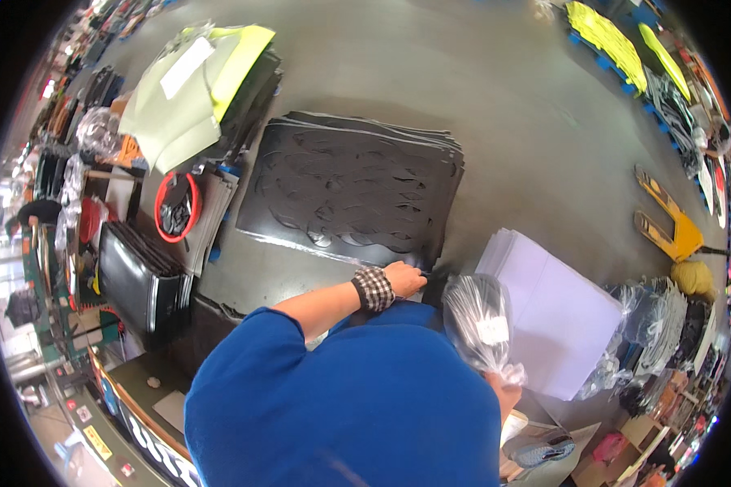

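My left hand (404, 280), with a black-and-white checked band (374, 290) at its wrist, is stretched across in front of me. Its fingers are curled close to the near right corner of a stack of black sheets (333, 183) with curved cut-outs. Whatever they pinch is too small and dark to make out. Low on my right side, my right hand (505, 394) is closed around the gathered neck of a clear plastic bag (477, 312). Long grey pieces and a white label show through the bag, which hangs beside a stack of pale lilac sheets (548, 312).
At left stand a pile topped with pale green and yellow sheets (179, 97), a red-rimmed bucket (177, 207) and glossy black sheets (142, 280). A yellow pallet jack (674, 223) sits at right. Bagged goods (658, 321) line the area beyond the lilac stack.
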Demonstrator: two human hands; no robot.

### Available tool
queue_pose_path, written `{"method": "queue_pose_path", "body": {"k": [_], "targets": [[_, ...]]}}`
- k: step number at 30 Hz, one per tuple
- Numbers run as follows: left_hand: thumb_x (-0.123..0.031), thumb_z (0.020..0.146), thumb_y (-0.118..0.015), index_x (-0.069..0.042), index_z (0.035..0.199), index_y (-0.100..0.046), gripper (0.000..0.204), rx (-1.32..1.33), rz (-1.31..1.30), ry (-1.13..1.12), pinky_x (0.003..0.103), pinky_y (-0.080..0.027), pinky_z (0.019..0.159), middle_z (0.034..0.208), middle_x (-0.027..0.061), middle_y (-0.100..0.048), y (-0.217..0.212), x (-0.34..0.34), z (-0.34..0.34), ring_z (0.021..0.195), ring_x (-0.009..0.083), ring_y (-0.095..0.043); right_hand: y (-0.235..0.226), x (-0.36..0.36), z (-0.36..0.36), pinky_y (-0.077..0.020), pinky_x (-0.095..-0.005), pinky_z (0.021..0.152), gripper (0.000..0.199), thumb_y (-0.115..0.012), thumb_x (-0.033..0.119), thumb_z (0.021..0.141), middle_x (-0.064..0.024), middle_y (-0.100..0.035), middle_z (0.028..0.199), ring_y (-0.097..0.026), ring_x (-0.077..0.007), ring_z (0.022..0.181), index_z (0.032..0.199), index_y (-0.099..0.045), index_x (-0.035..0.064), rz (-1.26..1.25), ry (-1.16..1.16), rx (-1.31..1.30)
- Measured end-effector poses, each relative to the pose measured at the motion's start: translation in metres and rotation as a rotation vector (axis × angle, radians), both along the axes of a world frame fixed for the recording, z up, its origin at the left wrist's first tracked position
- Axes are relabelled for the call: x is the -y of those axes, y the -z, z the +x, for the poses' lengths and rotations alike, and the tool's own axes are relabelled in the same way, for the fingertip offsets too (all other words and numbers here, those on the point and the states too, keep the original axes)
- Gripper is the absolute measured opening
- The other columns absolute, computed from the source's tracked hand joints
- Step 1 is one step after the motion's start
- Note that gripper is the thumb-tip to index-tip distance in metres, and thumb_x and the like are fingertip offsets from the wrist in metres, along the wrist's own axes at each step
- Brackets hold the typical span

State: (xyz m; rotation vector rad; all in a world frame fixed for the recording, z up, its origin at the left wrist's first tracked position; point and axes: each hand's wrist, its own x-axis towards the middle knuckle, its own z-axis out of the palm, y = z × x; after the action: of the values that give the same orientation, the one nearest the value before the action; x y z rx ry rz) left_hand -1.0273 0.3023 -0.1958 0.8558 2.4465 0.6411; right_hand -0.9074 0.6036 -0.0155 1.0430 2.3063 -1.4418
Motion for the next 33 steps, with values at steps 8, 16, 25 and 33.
{"method": "queue_pose_path", "body": {"k": [8,16,25,33], "targets": [[-0.023,0.086,-0.061,-0.010,0.096,-0.066,0.017,-0.032,-0.194,-0.030,0.045,-0.052,0.072,0.086,0.0118,-0.065,0.006,-0.058,-0.102,0.083,0.0314,-0.066,0.011,-0.072,-0.160,-0.0463,-0.0265,0.063,0.015,-0.071,0.007,0.078,-0.0031,-0.068,0.080,-0.059,-0.0096,0.070,0.087,-0.069,-0.0047,-0.282,-0.110,-0.095],[-0.019,0.088,-0.061,-0.011,0.108,-0.066,0.023,0.024,-0.220,0.107,0.045,-0.053,0.075,0.090,0.0116,-0.066,-0.019,-0.160,-0.236,0.087,0.0302,-0.067,0.017,-0.169,-0.254,-0.0488,-0.0291,0.065,0.015,-0.071,0.009,0.079,-0.0043,-0.069,0.079,-0.061,-0.0113,0.070,0.086,-0.069,-0.0044,-0.299,0.030,-0.073],[-0.023,0.090,-0.057,-0.009,0.094,-0.065,0.016,-0.062,-0.187,0.228,0.044,-0.053,0.074,0.085,0.0124,-0.066,-0.005,-0.228,-0.365,0.086,0.0317,-0.065,0.059,-0.227,-0.310,-0.0487,-0.0338,0.083,0.039,-0.075,0.015,0.082,-0.0147,-0.068,0.103,-0.063,-0.0205,0.090,0.111,-0.063,-0.0077,-0.162,0.242,0.060],[-0.024,0.092,-0.057,-0.011,0.104,-0.063,0.019,-0.058,-0.264,0.564,0.047,-0.053,0.068,0.084,0.0149,-0.065,0.010,-0.296,-0.551,0.080,0.0348,-0.066,0.090,-0.236,-0.383,-0.0477,-0.0326,0.078,0.034,-0.070,0.020,0.090,-0.0075,-0.068,0.099,-0.060,-0.0157,0.087,0.111,-0.065,-0.0059,-0.225,0.672,-0.014]]}}
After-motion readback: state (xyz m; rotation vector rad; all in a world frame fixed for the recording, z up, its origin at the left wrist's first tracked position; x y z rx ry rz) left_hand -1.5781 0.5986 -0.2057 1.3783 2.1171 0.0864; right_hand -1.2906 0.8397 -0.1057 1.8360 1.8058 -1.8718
